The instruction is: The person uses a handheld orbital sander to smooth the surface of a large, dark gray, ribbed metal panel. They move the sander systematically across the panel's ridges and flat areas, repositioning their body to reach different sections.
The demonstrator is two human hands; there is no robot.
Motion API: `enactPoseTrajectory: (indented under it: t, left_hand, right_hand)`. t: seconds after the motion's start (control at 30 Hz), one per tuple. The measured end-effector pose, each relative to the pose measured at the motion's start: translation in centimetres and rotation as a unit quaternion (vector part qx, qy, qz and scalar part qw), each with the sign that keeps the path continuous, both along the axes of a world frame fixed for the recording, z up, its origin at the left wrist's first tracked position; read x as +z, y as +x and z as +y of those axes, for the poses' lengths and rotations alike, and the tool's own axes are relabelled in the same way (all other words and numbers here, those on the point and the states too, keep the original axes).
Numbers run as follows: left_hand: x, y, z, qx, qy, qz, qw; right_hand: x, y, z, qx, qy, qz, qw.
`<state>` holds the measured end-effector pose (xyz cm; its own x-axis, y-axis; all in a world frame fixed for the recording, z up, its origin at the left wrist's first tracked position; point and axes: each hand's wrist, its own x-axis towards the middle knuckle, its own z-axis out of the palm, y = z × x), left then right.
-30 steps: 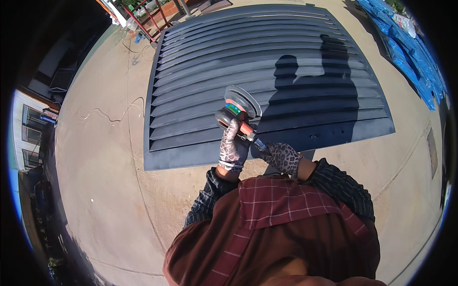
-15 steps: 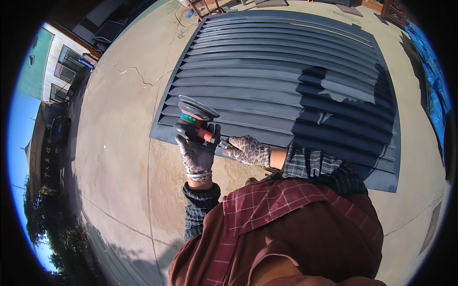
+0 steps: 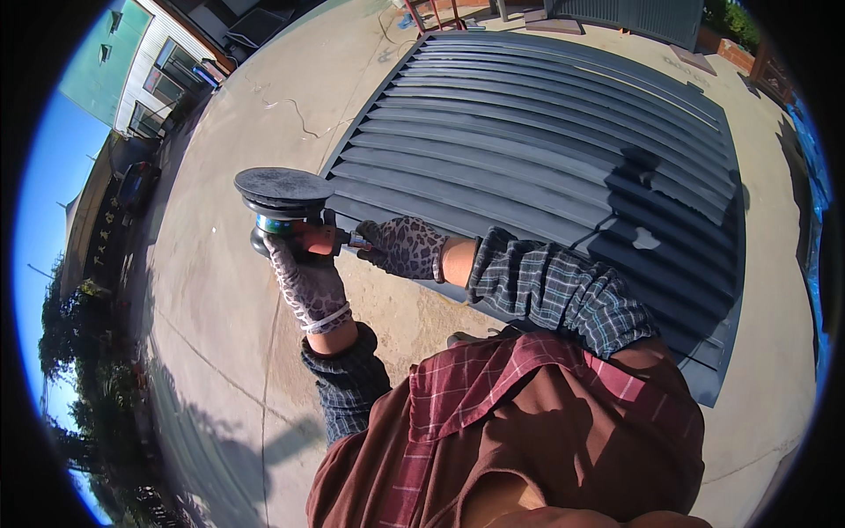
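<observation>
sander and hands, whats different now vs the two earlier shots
The round-pad handheld sander has swung left, from over the dark grey louvred metal panel to over the bare concrete ground beside its edge, pad now facing up. The left hand in its spotted glove keeps gripping the body; the right hand stays at the rear fitting. The panel lies flat as before.
</observation>
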<state>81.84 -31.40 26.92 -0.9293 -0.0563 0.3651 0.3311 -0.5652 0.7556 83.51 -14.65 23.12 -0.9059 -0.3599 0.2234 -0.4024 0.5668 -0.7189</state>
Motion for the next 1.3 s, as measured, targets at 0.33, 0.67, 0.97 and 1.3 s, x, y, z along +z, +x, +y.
enactPoseTrajectory:
  t: [0.33, 0.67, 0.97, 1.3]
  left_hand:
    - [-1.0, -3.2, 0.5, -0.132, 0.019, -0.034, 0.99]
    - [10.0, -9.6, 2.3, 0.002, -0.232, 0.124, 0.965]
    - [22.3, -22.5, 10.7, 0.071, -0.482, 0.151, 0.86]
    - [4.7, -31.4, 29.9, -0.064, -0.739, 0.067, 0.667]
  right_hand:
    - [-3.3, 1.2, -1.3, -0.061, -0.054, -0.009, 0.997]
    - [-4.9, 4.0, 5.9, -0.088, -0.095, -0.091, 0.987]
    - [-24.4, 19.7, 32.7, -0.6, 0.153, -0.184, 0.763]
    - [-26.2, 26.5, 33.2, -0.753, 0.239, -0.349, 0.505]
